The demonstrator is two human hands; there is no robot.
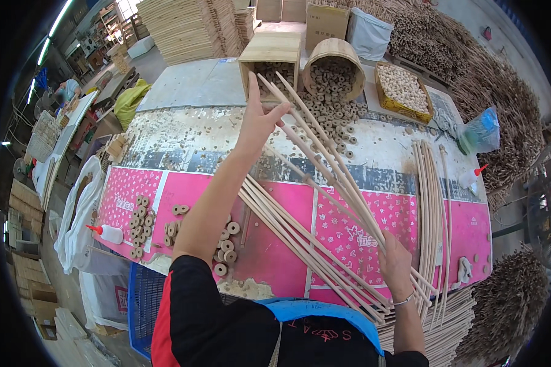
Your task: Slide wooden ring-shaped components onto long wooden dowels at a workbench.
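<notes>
So the right hand [395, 263] has a snug grip going, it's holding a few thin wooden sticks [352, 186] slanting over the worktop [190, 85]. The left hand [260, 125] is spreading thumb and index finger wide near their far ends; can't tell if it's touching them. White lettering is running across the pink covering [275, 263], and reddish letters are showing on the dark clothing [245, 336]. A loose row of sticks [300, 235] is poking past the near edge, and wooden rings [144, 226] are crowding the left side, with a bare pink patch sitting between. The right hand's fingertips are mostly hiding underneath, and the forearm's covering some rings.
</notes>
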